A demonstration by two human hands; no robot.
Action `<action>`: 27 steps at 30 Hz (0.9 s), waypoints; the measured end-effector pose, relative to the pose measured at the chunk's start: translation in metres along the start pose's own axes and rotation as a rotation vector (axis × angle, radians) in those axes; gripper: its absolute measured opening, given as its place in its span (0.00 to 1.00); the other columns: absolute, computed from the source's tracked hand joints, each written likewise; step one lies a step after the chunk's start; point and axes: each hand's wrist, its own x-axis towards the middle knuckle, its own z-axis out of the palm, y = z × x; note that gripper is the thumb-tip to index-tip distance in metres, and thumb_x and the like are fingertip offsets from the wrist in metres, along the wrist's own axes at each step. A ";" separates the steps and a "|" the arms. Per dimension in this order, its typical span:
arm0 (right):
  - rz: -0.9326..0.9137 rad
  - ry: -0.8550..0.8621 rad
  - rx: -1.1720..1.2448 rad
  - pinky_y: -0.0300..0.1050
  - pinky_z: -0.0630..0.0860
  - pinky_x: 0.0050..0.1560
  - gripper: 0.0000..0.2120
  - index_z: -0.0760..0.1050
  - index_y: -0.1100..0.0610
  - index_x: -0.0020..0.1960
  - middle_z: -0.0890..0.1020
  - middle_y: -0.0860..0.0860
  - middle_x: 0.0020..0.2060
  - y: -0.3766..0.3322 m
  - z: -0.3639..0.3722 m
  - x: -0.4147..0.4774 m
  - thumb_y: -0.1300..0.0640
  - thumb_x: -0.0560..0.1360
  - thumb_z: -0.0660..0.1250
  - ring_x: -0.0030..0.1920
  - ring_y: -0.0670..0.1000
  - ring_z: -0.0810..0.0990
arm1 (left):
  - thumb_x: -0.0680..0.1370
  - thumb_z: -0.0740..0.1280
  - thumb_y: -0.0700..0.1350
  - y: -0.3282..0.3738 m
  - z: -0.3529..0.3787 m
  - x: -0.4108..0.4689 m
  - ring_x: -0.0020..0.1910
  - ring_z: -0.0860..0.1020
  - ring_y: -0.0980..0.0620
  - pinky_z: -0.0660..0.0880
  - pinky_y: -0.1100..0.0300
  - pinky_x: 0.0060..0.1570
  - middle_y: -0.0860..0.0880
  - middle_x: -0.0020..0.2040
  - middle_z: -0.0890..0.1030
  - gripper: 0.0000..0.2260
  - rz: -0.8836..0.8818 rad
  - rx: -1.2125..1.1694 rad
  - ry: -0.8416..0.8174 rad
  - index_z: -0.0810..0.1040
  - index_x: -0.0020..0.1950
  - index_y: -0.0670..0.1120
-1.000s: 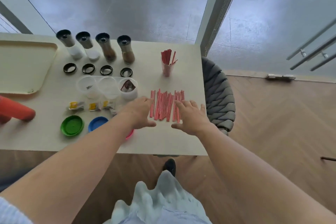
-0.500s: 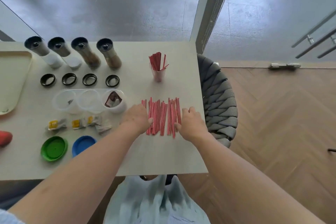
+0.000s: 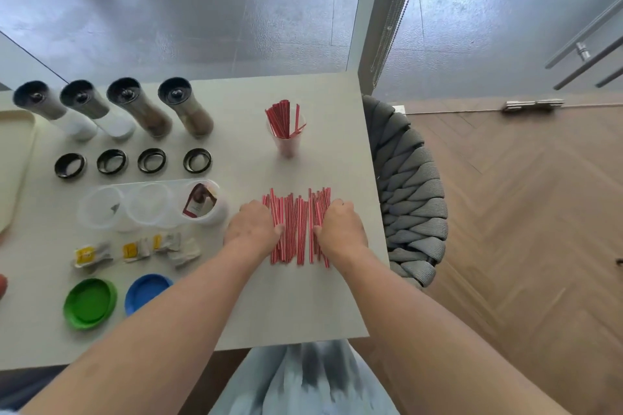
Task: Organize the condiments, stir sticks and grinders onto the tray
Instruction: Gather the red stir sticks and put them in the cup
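Note:
A row of red stir sticks [image 3: 298, 224] lies flat on the table between my hands. My left hand [image 3: 251, 227] presses against the row's left side, fingers curled. My right hand [image 3: 340, 229] presses against its right side, fingers curled too. A clear cup [image 3: 286, 141] holding more red sticks stands behind them. Several grinders [image 3: 183, 108] stand along the back edge, with black rings [image 3: 197, 161] in front. Clear round tubs [image 3: 150, 204] sit mid-table; the right one holds a dark packet. Yellow condiment packets [image 3: 131, 251] lie below them. The cream tray [image 3: 13, 158] is at the far left.
A green lid [image 3: 90, 302] and a blue lid [image 3: 145, 290] lie near the front edge. A grey woven chair [image 3: 409, 189] stands against the table's right side. A red object [image 3: 2, 285] shows at the left border. A glass wall runs behind the table.
Both hands have closed in on the sticks from either side, pushing the spread row tighter together. The camera has shifted right, so the tray has slid mostly out of view.

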 end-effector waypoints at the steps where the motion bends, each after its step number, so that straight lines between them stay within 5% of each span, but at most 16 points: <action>1: -0.001 0.001 -0.001 0.50 0.76 0.57 0.19 0.69 0.61 0.64 0.75 0.57 0.58 -0.001 0.000 0.001 0.55 0.78 0.71 0.58 0.58 0.78 | 0.78 0.69 0.57 0.000 0.000 0.002 0.58 0.79 0.40 0.75 0.51 0.55 0.42 0.59 0.78 0.22 -0.001 -0.026 -0.006 0.74 0.61 0.41; 5: 0.003 0.009 0.018 0.49 0.76 0.48 0.08 0.72 0.62 0.57 0.78 0.57 0.53 -0.004 -0.005 0.003 0.67 0.78 0.63 0.51 0.58 0.79 | 0.77 0.70 0.49 0.000 -0.002 0.008 0.50 0.79 0.40 0.72 0.55 0.44 0.43 0.51 0.80 0.10 -0.004 -0.096 -0.001 0.73 0.49 0.44; 9: -0.008 -0.007 0.003 0.46 0.69 0.42 0.11 0.68 0.57 0.47 0.73 0.54 0.44 -0.010 -0.011 0.001 0.73 0.76 0.57 0.43 0.55 0.73 | 0.75 0.71 0.49 -0.002 -0.004 0.013 0.48 0.80 0.40 0.72 0.56 0.42 0.45 0.43 0.79 0.10 -0.017 -0.130 -0.007 0.73 0.42 0.45; 16: 0.051 0.005 0.028 0.45 0.70 0.39 0.10 0.70 0.57 0.44 0.70 0.49 0.35 -0.009 -0.008 0.006 0.72 0.75 0.59 0.40 0.55 0.74 | 0.72 0.71 0.45 -0.003 -0.007 0.015 0.40 0.79 0.43 0.72 0.58 0.36 0.46 0.37 0.79 0.10 -0.040 -0.186 -0.035 0.74 0.33 0.46; 23: 0.078 0.013 0.074 0.45 0.71 0.38 0.07 0.71 0.56 0.43 0.76 0.52 0.39 -0.007 -0.006 0.007 0.67 0.76 0.61 0.39 0.54 0.76 | 0.70 0.70 0.43 -0.006 -0.009 0.017 0.36 0.78 0.43 0.68 0.60 0.30 0.47 0.32 0.76 0.10 -0.076 -0.245 -0.028 0.74 0.31 0.45; 27: 0.067 0.007 0.073 0.46 0.73 0.40 0.05 0.73 0.56 0.46 0.78 0.53 0.42 -0.005 -0.007 0.005 0.65 0.77 0.63 0.42 0.56 0.78 | 0.71 0.68 0.40 -0.008 -0.010 0.016 0.39 0.80 0.41 0.71 0.59 0.32 0.44 0.37 0.80 0.06 -0.099 -0.257 -0.028 0.75 0.34 0.45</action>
